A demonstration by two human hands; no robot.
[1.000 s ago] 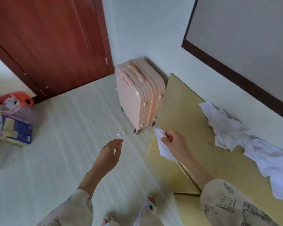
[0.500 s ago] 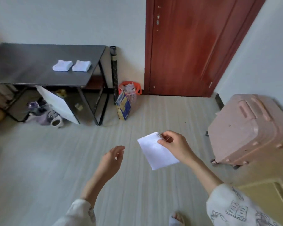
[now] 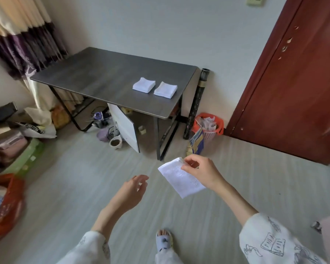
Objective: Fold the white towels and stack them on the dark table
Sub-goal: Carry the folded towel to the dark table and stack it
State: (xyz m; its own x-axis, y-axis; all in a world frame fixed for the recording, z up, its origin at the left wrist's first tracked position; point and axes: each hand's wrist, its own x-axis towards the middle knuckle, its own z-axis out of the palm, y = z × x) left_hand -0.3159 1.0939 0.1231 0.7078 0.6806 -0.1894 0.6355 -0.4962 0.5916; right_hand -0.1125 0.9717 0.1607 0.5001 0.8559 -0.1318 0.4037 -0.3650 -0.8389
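A person in a white long-sleeved top printed with book drawings stands on a pale grey striped floor (image 3: 69, 197), one foot in a light blue slipper (image 3: 164, 241) visible at the bottom of the frame. The right hand (image 3: 200, 173) pinches the top corner of a folded white terry towel (image 3: 180, 178) between thumb and curled fingers (image 3: 189, 161), so the cloth hangs in the air above the floor, short of the table. The left hand (image 3: 130, 193) is held out beside it, just left of the towel and apart from it, its fingers loosely spread and holding nothing. Beyond the hands stands a dark grey rectangular tabletop (image 3: 103, 77) on black metal legs, and two folded white towels, the left folded towel (image 3: 143, 84) and the right folded towel (image 3: 165, 89), lie side by side near its right end, just apart from each other. Under the table leans a white flat board (image 3: 125, 128), with small pots and clutter around it. To the right of the table an orange plastic basket (image 3: 208, 126) sits against the wall beside a reddish-brown wooden door (image 3: 297, 88), and a cream and purple curtain (image 3: 21, 29) hangs at far left
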